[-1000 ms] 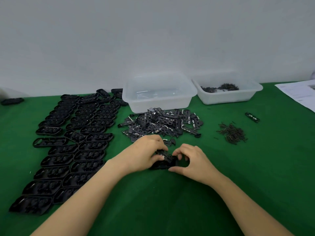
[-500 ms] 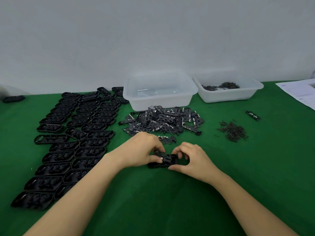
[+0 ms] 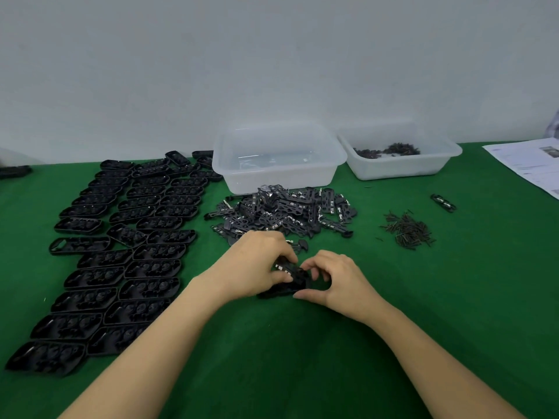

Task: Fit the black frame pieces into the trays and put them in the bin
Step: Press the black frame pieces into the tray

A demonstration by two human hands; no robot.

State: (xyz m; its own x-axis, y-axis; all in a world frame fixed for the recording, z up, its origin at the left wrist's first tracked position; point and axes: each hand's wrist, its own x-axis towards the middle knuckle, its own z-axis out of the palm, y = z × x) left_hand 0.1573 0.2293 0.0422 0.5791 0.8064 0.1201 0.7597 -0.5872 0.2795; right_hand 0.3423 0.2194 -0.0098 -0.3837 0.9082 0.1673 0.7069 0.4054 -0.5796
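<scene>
On the green cloth in front of me a black tray (image 3: 279, 291) rests with a black frame piece (image 3: 292, 271) lying on top of it. My left hand (image 3: 257, 264) grips the tray's left end, thumb on the frame piece. My right hand (image 3: 332, 276) pinches the right end, its fingers curled over the parts. Much of the tray is hidden under both hands. A heap of loose black frame pieces (image 3: 284, 213) lies just beyond my hands. Behind the heap stands a clear plastic bin (image 3: 278, 158).
Several rows of black trays (image 3: 121, 237) cover the left of the table. A second clear bin (image 3: 402, 161) holding small dark screws stands at the back right. A pile of screws (image 3: 406, 229), one stray frame piece (image 3: 443, 202) and printed paper (image 3: 529, 164) lie on the right.
My hands and the tray between them stay in the same spot; the fingers have shifted slightly on the frame piece. The view has tilted a little.
</scene>
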